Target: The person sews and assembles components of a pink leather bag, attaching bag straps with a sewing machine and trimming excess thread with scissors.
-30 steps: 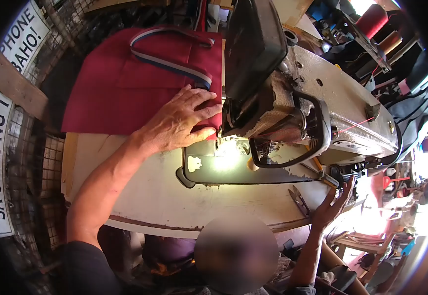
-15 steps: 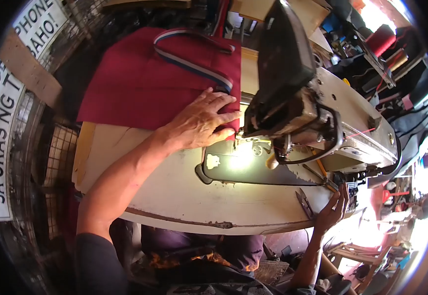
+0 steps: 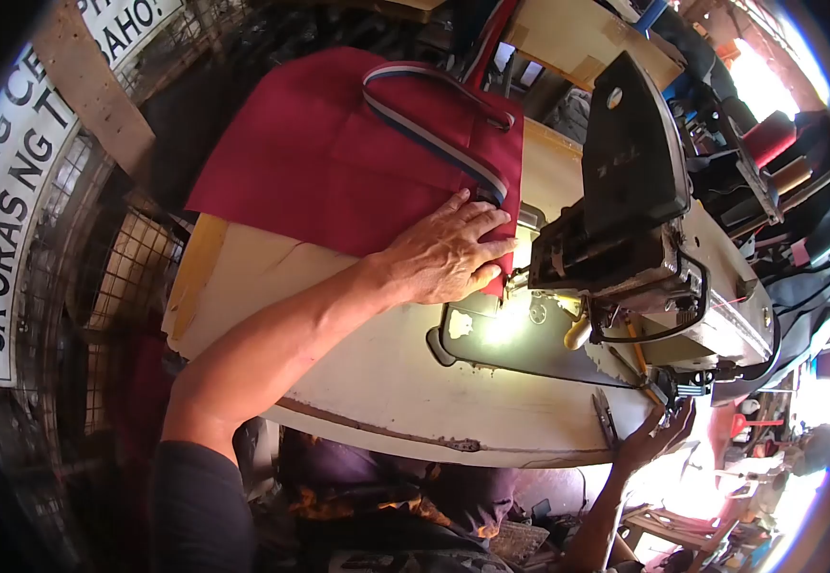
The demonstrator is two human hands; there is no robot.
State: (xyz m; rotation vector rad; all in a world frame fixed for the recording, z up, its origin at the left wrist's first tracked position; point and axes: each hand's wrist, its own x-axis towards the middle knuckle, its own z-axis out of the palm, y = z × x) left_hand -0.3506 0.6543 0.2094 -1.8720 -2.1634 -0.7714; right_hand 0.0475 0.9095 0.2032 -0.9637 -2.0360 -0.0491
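My left hand (image 3: pixel 448 250) lies flat with its fingers spread on the right edge of a maroon cloth (image 3: pixel 310 153), close to the needle area of a sewing machine (image 3: pixel 625 229). A striped strap (image 3: pixel 424 132) curves over the cloth, and its lower end is by my left fingertips. At the right end of the table my right hand (image 3: pixel 658 435) is raised with its fingers apart, beside a small metal part (image 3: pixel 692 382) of the machine. Thread snips (image 3: pixel 605 418) lie just left of it. The machine's lamp lights the dark bed plate (image 3: pixel 539 349).
The pale sewing table (image 3: pixel 367 372) has a worn front edge. Red and brown thread spools (image 3: pixel 769 139) stand behind the machine at the upper right. A lettered sign (image 3: pixel 19 220) and wire mesh (image 3: pixel 133 267) are on the left. A cardboard box (image 3: pixel 591 43) is at the back.
The view has shifted, so the table and machine appear farther right and tilted. My left hand stays on the cloth. My right hand's fingers look more spread than before.
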